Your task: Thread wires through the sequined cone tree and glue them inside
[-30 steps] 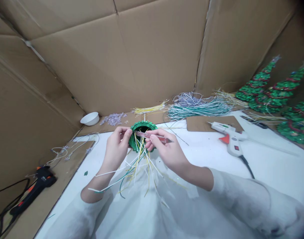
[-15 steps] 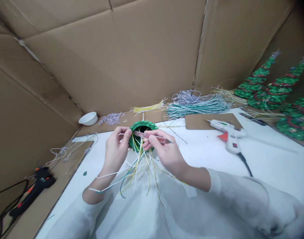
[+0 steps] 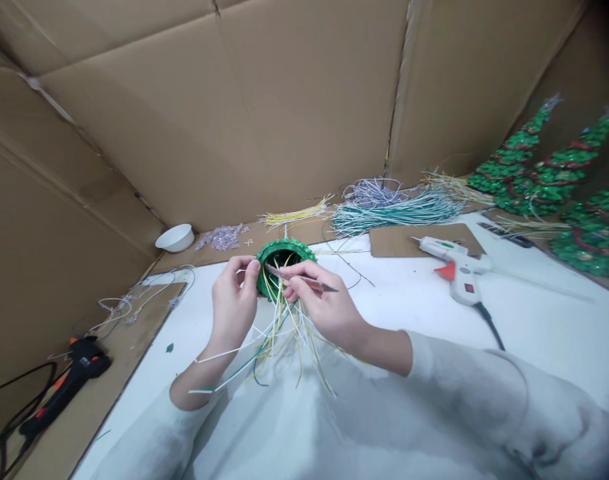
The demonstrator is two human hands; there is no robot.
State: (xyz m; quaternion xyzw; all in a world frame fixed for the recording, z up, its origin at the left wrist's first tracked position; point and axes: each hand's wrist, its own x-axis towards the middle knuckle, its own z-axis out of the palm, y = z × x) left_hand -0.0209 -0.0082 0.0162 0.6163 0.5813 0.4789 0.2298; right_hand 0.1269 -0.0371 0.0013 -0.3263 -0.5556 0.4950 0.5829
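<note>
A round green hollow piece with a bumpy rim faces me with its dark opening. Several white, yellow and green wires trail out of it toward my lap. My left hand pinches the left side of the rim between thumb and fingers. Between the fingers of my right hand is a slim, flat tool with a dark pointed end to the right. Its other end reaches into the opening near my left thumb. Whether it touches the inner wall I cannot tell.
At right lies a white glue gun by a cardboard piece; a black one is at left. Wire bundles, clear beads and a white bowl line the back. Decorated green trees stand at right.
The slim tool has turned in my right hand, so its broad lettered face shows less. My right hand has shifted slightly left. My left hand keeps its pinch on the rim.
</note>
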